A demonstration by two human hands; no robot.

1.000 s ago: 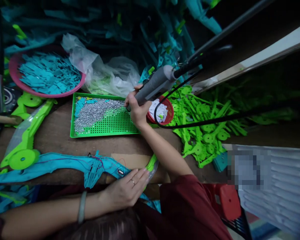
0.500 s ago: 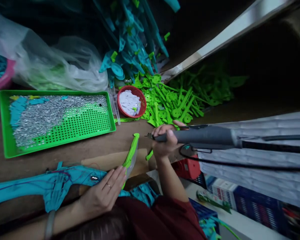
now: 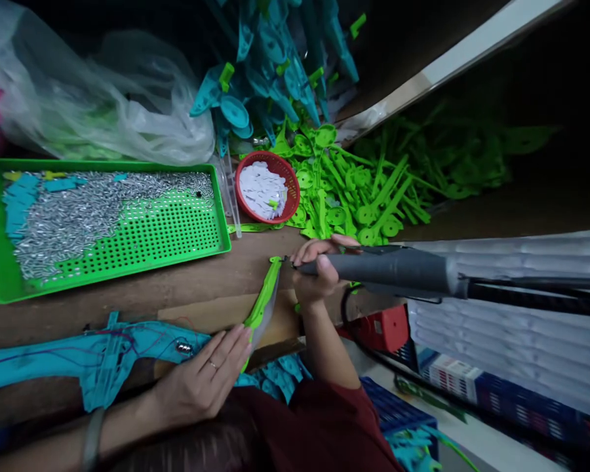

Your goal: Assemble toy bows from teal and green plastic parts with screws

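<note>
My left hand (image 3: 211, 370), with a ring on one finger, is closed over the lower end of a long bright-green plastic piece (image 3: 263, 298). A translucent strip (image 3: 267, 318) runs along the right side of this piece. In my right hand (image 3: 317, 269) is a grey electric screwdriver (image 3: 391, 270), lying nearly level with its bit pointing left. The bit's tip meets the upper end of the green piece, or is very close to it. Left of my left hand lies a blue plastic shell (image 3: 34, 360) with thin wires and a small shiny metal part.
A green perforated tray (image 3: 177, 236) holds many screws and some blue pieces. Behind the work spot stand a red basket (image 3: 295, 190) of white pieces and a heap of green parts (image 3: 364, 190). Blue parts (image 3: 270, 59) are piled above. The screwdriver's black cable (image 3: 535, 298) trails right.
My right hand has brought the screwdriver left, so its bit has come from a gap away to the upper end of the green piece. The view has shifted slightly.
</note>
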